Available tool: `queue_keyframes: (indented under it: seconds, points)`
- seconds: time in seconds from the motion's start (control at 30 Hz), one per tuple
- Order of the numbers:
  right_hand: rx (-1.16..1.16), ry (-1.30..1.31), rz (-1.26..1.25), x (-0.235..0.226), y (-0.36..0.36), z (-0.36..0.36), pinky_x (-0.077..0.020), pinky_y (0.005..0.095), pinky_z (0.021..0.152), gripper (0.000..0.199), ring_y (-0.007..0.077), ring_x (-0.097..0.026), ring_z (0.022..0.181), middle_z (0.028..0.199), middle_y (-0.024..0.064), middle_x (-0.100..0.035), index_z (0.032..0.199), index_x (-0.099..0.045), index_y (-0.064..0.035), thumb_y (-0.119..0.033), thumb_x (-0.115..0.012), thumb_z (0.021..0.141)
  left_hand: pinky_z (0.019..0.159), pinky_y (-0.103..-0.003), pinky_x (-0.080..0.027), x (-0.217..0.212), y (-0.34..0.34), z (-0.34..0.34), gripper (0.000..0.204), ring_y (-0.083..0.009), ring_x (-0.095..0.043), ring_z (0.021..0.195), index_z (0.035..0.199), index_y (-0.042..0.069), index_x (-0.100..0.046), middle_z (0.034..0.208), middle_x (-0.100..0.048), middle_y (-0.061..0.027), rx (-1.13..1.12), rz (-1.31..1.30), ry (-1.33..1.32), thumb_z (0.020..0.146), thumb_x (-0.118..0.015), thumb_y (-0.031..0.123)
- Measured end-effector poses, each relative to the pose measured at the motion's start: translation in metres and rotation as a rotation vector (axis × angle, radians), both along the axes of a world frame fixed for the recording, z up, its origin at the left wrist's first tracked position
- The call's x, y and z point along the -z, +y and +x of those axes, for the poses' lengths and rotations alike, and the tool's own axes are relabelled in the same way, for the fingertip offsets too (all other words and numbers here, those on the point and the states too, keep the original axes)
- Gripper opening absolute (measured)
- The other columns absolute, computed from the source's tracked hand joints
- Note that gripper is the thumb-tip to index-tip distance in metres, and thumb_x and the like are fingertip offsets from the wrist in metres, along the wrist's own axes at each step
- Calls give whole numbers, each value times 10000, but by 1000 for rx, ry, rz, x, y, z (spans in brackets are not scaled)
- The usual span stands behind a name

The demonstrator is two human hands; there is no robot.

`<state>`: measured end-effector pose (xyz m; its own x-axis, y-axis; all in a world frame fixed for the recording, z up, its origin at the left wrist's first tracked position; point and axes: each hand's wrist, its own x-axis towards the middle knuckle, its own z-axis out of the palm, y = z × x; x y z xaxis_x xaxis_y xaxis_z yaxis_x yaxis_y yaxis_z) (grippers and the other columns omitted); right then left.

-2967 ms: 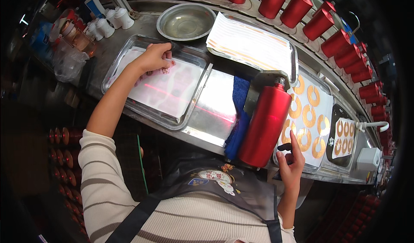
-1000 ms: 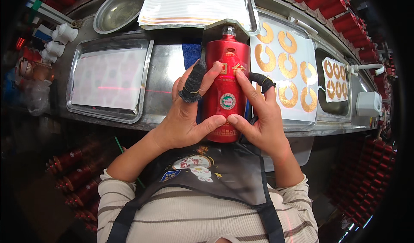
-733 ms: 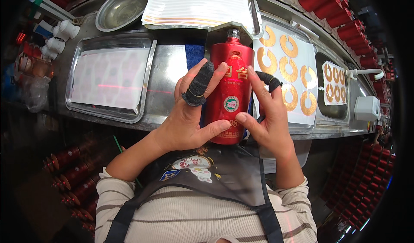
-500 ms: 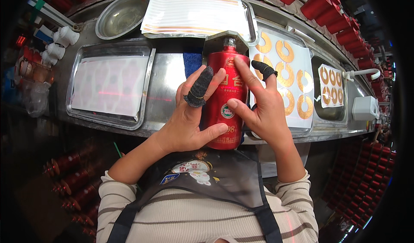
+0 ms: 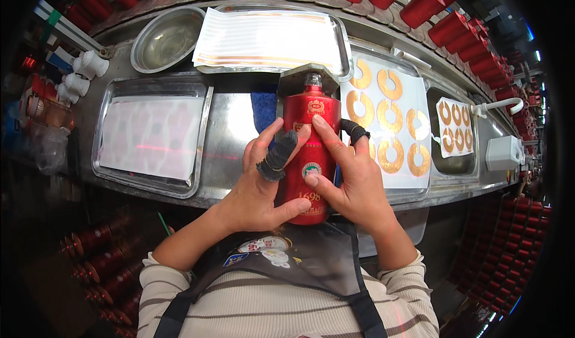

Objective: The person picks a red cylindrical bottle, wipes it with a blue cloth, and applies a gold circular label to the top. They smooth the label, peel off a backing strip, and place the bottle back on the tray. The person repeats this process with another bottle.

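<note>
Over the metal counter's near edge, the red bottle, plain three seconds ago, now bears gold markings, placing the work on the bottle itself; the left hand and right hand, spread and unclenched, touch its glossy, rounded face, one finger each in dark, rough-textured cloth.

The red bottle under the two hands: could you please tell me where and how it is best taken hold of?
I would probably take the red bottle around its body, from above and the near side, the left hand and right hand on opposite flanks. The body is long and rounded; its neck points away from the person, toward a metal bracket.
</note>
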<state>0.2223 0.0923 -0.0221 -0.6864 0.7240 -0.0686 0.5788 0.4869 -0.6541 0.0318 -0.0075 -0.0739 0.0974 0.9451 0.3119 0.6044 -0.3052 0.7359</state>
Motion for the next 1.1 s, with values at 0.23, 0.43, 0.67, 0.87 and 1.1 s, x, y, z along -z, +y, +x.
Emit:
queue_keyframes:
  seconds: [0.23,0.43,0.67,0.87,1.1]
  points:
    - [-25,133,73,5,-1,4,-572,429,769,752,418,-673,913,1282,310,-502,1513,-440,-317,-413,-745,832,1146,-538,-191,-2,-3,1,962,-418,-202,1469,1574,87,-255,1617,-294,-142,11,24,-39,829,-719,480]
    - [-15,86,30,5,2,5,-565,422,777,730,414,-664,952,1267,292,-522,1510,-450,-309,-414,-736,846,1138,-537,-194,-5,1,1,952,-420,-207,1465,1569,85,-263,1626,-282,-143,-8,-46,46,826,-729,455]
    - [-82,185,57,11,3,15,-542,437,813,756,415,-623,981,1308,270,-511,1509,-454,-309,-436,-758,827,1137,-553,-193,-3,-1,4,994,-429,-213,1458,1576,88,-216,1620,-285,-156,-19,-5,-14,814,-739,453]
    - [-132,119,-97,15,1,23,-496,433,904,805,394,-541,1053,1282,247,-522,1521,-440,-277,-432,-777,806,1136,-556,-206,2,-3,4,1020,-439,-226,1452,1576,86,-209,1621,-284,-160,4,-6,-16,799,-752,463]
    - [-83,136,-170,10,1,25,-503,435,898,827,397,-558,1069,1269,234,-533,1529,-424,-276,-414,-786,799,1143,-549,-187,-7,-4,1,1022,-424,-221,1465,1580,80,-205,1625,-283,-157,-18,-29,-27,806,-739,480]
